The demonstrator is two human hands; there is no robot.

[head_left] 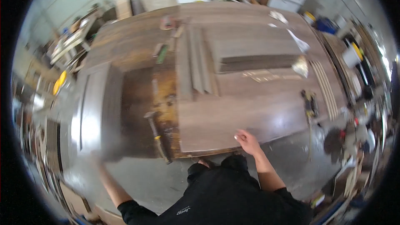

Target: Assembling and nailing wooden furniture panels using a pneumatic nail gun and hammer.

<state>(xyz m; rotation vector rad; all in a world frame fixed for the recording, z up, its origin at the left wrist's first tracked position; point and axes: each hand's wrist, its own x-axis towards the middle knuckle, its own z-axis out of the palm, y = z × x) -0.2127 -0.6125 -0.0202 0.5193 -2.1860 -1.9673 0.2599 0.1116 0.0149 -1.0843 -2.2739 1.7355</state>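
My left hand (95, 158) is smeared by motion beside the near end of a stack of brown panels (112, 104) with a glossy pale top at the left. Whether it grips that stack's edge cannot be made out. Above the front part of the wood-grain board (208, 129), my right hand (248, 142) has its fingers curled together, with a small white spot at the fingertips. What they hold, if anything, is too small to name. A hammer (158, 137) with a black and yellow handle lies between the left stack and the board, its handle reaching the table's front edge.
Farther back on the board lie a stack of grey-brown panels (258, 43), long strips (198, 62) and a crumpled clear plastic piece (301, 66). A dark power tool (309, 103) and thin pale strips (325, 89) lie right. A green-ended tool (162, 54) lies on the stained tabletop (133, 33).
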